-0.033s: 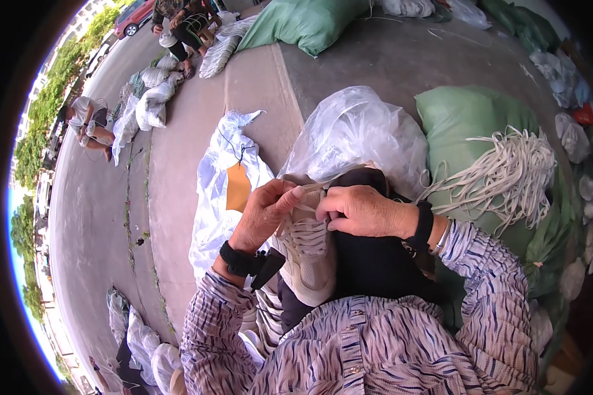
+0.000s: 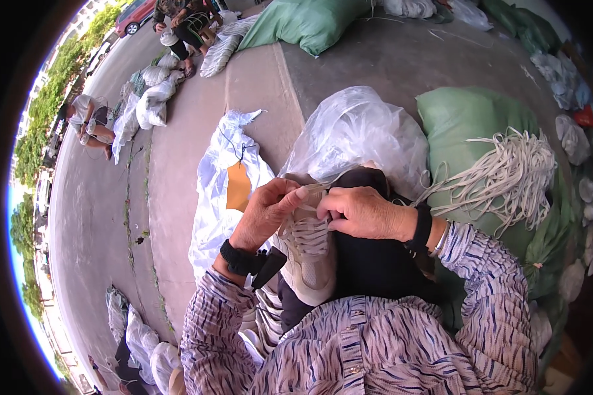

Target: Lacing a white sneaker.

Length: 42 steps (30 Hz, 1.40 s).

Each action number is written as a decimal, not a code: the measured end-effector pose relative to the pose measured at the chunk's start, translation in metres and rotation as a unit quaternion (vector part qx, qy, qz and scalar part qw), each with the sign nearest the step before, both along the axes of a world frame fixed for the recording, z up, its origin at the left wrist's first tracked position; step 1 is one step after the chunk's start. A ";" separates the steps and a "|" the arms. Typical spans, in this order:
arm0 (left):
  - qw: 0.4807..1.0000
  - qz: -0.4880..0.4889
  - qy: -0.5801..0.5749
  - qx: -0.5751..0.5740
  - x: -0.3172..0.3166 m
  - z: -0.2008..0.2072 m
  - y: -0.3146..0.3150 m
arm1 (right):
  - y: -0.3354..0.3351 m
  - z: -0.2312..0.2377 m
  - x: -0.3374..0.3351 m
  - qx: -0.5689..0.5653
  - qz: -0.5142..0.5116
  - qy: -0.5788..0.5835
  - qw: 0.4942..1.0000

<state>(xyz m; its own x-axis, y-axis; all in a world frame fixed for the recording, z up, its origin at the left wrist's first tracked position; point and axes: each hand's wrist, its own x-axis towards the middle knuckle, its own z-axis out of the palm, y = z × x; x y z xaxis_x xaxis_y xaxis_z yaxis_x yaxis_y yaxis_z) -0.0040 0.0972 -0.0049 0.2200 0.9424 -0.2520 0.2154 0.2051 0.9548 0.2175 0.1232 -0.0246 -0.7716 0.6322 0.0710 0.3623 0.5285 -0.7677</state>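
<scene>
A beige-white sneaker (image 2: 308, 253) rests on my lap, heel toward me, with a pale flat shoelace (image 2: 308, 230) crossing its front in several rows. My left hand (image 2: 270, 207) is closed at the shoe's left side, thumb and fingers pinching a strand of the lace. On the other side, my right hand (image 2: 359, 210) is closed with curled fingers at the lace rows; its fingertips are partly hidden, but it seems to grip lace too. The shoe's toe end is mostly hidden behind the hands.
A bundle of loose pale laces (image 2: 507, 174) lies on a stuffed green sack (image 2: 461, 112) at my right. Ahead is a clear plastic bag (image 2: 356, 131); a white sack (image 2: 211, 197) with a yellow-orange piece (image 2: 238, 186) lies left. More striped shoes (image 2: 267, 316) sit by my lap. Two people sit farther off.
Both hands and the shoe stay in nearly the same place. The strand of lace that stretched out above my right hand shows less now.
</scene>
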 end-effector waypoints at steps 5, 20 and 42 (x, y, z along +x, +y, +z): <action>0.996 -0.005 -0.087 0.000 -0.002 0.007 -0.002 | -0.003 -0.009 -0.009 0.052 -0.041 0.048 0.997; 0.975 0.108 -0.192 0.020 0.014 0.003 -0.015 | 0.000 0.022 -0.028 -0.171 -0.122 0.131 0.969; 0.825 0.412 -0.383 0.049 -0.080 0.002 -0.063 | 0.045 -0.031 0.127 -0.456 -0.330 0.596 0.572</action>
<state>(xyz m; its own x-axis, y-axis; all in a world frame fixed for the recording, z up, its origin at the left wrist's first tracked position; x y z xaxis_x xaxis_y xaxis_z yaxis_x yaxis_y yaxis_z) -0.0843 0.0343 -0.0031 -0.4475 0.8588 -0.2495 -0.6324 -0.1066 0.7673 0.3448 0.1681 -0.0555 -0.0892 0.9519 -0.2932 -0.8172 -0.2383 -0.5249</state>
